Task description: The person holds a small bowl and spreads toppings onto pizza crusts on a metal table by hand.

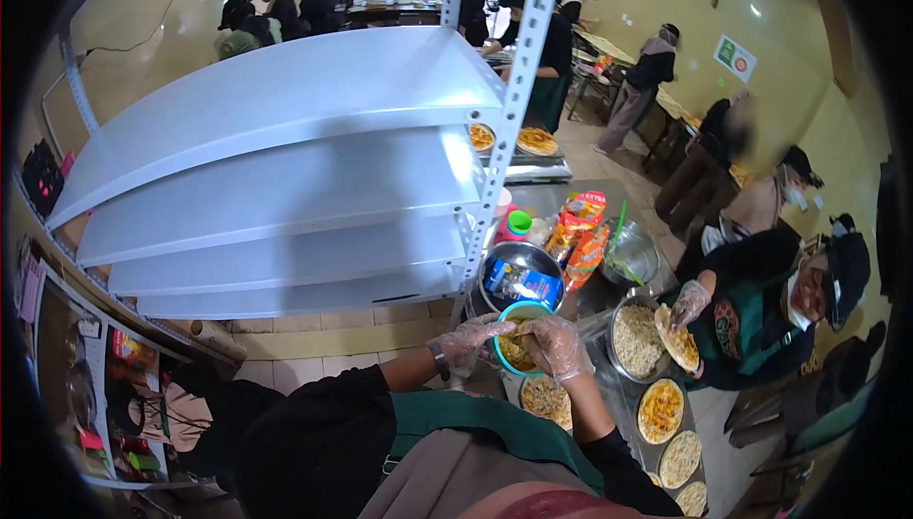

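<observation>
A teal bowl (524, 311) with a yellowish filling is in front of me, over the metal table. My left hand (464, 346), in a clear plastic glove, grips its left rim with the fingers closed. On the bowl's right side is my right hand (561, 346), gloved too. Its fingers are curled down at the rim and over the filling; what they hold is hidden. Just below the bowl sits a round flatbread with crumbly topping (546, 399), partly covered by my right wrist. Beyond the bowl stands a steel basin (514, 254) with a blue packet (521, 283) in it.
At right, a co-worker's gloved hand (693, 300) is at a topped flatbread (677, 338) beside a pot of crumbly topping (638, 336). More topped rounds (661, 411) line the table. Orange packets (584, 254) and a steel bowl (634, 251) stand farther back. Metal shelving (285, 176) rises at left.
</observation>
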The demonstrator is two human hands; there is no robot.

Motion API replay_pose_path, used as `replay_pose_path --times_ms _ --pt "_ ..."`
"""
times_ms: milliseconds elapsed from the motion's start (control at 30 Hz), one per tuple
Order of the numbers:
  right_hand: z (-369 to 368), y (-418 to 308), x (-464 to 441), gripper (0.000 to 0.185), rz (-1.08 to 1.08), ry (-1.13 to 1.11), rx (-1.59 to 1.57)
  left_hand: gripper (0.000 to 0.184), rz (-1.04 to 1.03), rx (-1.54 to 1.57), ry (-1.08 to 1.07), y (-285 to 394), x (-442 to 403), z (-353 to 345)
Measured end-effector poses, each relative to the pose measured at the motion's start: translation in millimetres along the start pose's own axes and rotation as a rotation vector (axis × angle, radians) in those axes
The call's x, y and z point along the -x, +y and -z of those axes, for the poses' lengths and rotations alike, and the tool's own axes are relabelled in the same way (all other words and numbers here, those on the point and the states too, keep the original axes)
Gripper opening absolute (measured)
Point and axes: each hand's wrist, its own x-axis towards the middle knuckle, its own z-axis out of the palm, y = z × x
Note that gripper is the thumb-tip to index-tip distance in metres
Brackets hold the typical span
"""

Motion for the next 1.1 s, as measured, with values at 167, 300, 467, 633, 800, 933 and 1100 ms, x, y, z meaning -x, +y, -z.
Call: replay_pose_path --times_ms 167,300,467,633,800,933,1100 --pt "-9.5 -2.0 -36.4 0.015 0.134 -0.005 0.098 0.062 -0.036 0.000 -0.025 18.7 4.2 25.4" --pt "-29.0 5.8 -49.1 0.012 0.028 -0.052 -0.046 0.052 0.027 -0.018 0.024 36.6 10.1 42.4" --pt "-38.8 2.1 -68.8 0.011 0.044 -0.044 -0.026 0.053 -0.011 0.052 -0.015 40.8 16.1 59.4" --pt "-48.2 -6.5 -84.0 0.010 0.028 -0.049 -0.099 0.055 -0.004 0.076 -0.007 53.5 29.8 66.9" --pt "-51.0 -9.9 -94.4 0.009 -0.016 -0.122 -0.116 0.064 -0.022 0.124 -0.041 60.4 39.8 70.0" --pt "-56.6 -2.4 -93.6 0.010 0.015 -0.122 -0.097 0.063 -0.006 0.128 -0.030 56.2 35.5 76.1" --pt "-52.5 -3.9 -93.2 0.011 0.024 -0.108 -0.070 0.062 -0.004 0.128 -0.011 60.7 36.7 74.2"
